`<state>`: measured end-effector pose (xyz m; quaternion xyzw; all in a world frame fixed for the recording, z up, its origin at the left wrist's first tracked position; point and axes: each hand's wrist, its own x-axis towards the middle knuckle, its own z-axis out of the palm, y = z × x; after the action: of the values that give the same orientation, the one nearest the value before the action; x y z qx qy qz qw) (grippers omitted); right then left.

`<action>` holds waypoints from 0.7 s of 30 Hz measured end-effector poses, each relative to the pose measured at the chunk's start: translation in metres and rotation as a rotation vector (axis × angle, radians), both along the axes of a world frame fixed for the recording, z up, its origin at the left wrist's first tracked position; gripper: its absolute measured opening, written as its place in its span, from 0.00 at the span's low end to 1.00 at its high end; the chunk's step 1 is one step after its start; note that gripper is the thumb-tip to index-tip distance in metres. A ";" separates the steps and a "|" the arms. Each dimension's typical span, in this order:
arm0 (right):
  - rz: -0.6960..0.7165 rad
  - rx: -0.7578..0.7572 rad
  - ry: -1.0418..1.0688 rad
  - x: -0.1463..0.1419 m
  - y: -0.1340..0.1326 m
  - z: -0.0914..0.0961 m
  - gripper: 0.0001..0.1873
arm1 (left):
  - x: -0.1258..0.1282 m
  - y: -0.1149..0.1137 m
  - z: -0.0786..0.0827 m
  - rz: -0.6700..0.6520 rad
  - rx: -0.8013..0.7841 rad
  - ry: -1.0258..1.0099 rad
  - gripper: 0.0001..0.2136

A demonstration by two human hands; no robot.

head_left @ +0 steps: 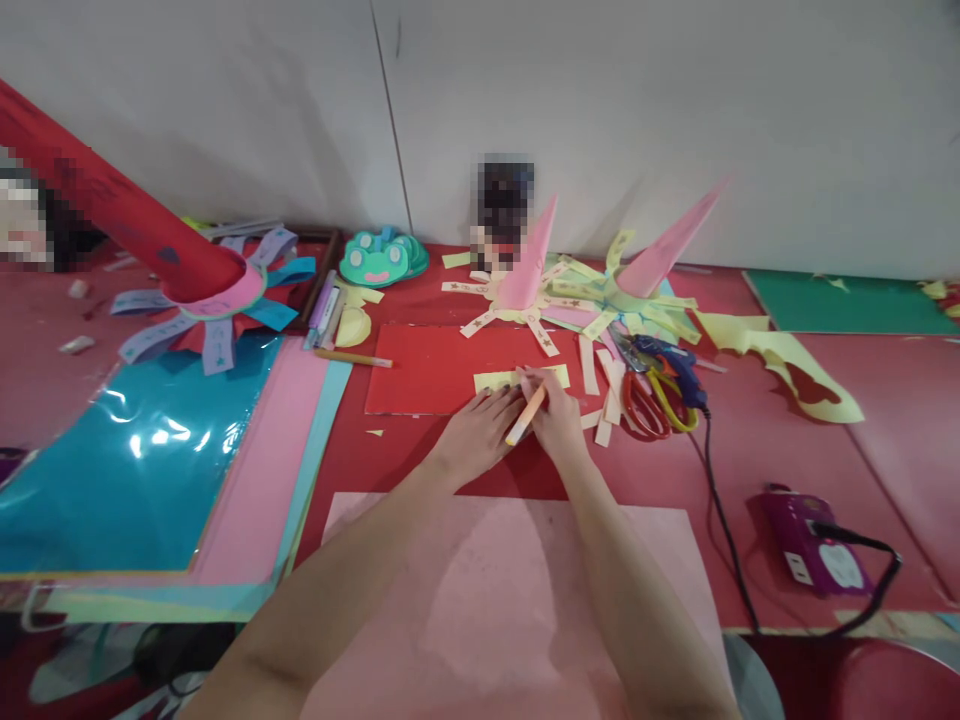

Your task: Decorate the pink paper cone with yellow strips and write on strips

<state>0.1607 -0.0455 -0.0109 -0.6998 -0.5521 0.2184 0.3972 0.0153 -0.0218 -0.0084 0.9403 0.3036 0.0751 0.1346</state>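
My right hand is closed around an orange marker, with its light-coloured end pointing back toward me. Under both hands lies a pale yellow paper strip on a red board. My left hand rests flat, fingers stretched out, at the strip's lower edge. Just beyond the board stands a pink paper cone with lettered strips fanned round its base. A second pink cone with yellow strips leans at its right.
Right of my hands lie loose paper strips, red-handled scissors and a blue glue gun. Its cord runs to a purple power box. Coloured sheets, a tall red paper cone and green frog cutouts are at the left.
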 end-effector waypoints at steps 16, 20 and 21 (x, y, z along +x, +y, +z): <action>-0.251 0.146 -0.043 0.012 0.002 0.002 0.12 | -0.004 0.004 0.005 0.279 -0.028 -0.204 0.13; -0.369 0.155 -0.018 0.031 0.003 -0.002 0.13 | -0.004 0.004 0.003 0.263 -0.010 -0.203 0.14; -0.365 0.144 -0.003 0.034 0.003 -0.003 0.13 | -0.004 0.004 0.003 0.265 -0.005 -0.202 0.14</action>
<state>0.1945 -0.0427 -0.0138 -0.7585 -0.4307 0.1018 0.4784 0.0113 -0.0175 -0.0059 0.8794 0.4100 0.1853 0.1558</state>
